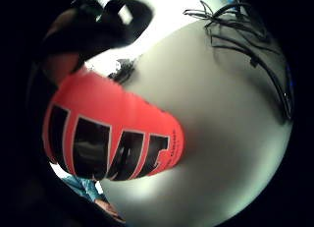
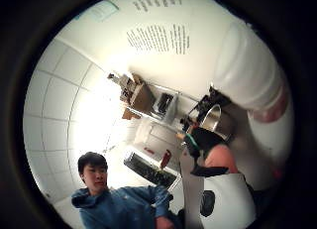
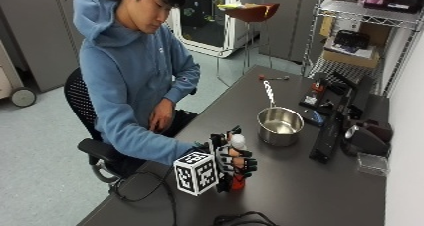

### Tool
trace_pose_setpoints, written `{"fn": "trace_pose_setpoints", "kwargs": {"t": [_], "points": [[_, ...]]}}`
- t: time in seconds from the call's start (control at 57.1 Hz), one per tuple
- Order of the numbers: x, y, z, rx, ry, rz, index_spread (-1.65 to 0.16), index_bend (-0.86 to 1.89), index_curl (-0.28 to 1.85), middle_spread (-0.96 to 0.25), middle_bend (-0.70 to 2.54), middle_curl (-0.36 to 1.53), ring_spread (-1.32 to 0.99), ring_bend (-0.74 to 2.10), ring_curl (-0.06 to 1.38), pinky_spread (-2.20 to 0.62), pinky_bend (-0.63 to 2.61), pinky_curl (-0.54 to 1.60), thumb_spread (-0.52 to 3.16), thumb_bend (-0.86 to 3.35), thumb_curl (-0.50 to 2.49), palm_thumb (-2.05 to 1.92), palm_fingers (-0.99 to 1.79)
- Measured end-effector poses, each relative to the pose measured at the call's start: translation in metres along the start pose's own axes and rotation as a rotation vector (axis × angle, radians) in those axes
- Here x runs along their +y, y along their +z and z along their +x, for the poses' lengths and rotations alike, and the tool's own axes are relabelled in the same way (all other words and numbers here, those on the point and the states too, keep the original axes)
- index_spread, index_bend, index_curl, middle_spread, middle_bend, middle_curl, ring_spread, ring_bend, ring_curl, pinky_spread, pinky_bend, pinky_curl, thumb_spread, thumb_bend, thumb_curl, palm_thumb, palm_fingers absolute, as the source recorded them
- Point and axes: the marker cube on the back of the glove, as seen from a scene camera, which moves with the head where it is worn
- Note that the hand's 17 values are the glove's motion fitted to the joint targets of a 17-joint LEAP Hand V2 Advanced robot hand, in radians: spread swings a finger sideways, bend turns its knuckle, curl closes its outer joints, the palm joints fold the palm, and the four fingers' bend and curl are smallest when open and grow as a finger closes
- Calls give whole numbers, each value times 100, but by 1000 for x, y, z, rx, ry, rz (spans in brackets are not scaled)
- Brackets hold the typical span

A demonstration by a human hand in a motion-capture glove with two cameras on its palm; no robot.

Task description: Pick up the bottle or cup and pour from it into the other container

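Bottle [image 1: 113, 138] orange-red, black lettering, white cap; pot [image 3: 280, 126] silver; table [image 3: 311, 186] dark grey.

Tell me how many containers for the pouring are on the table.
2: a red bottle gripped upright in the gloved right hand near the table's front edge, and a steel saucepan standing farther back.

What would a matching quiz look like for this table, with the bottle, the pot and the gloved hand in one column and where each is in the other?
Things:
1. red bottle
2. metal pot
3. gloved right hand
4. bare hand

Places or states:
A. wrapped around the bottle
B. resting in the person's lap
C. standing at the near end of the table, white cap up
D. farther along the table, handle pointing away

Pairs: 1-C, 2-D, 3-A, 4-B
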Motion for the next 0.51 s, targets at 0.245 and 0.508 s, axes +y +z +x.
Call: {"fn": "trace_pose_setpoints", "kwargs": {"t": [0.245,0.508], "points": [[-6,18,3,24,1,83,-15,21,28,5,29,38,0,54,31,7,72,28,79,2,44,97,86],[-18,39,-11,110,1,72,-10,14,33,0,29,43,-9,54,38,-7,62,30,49,-2,56,109,110]]}}
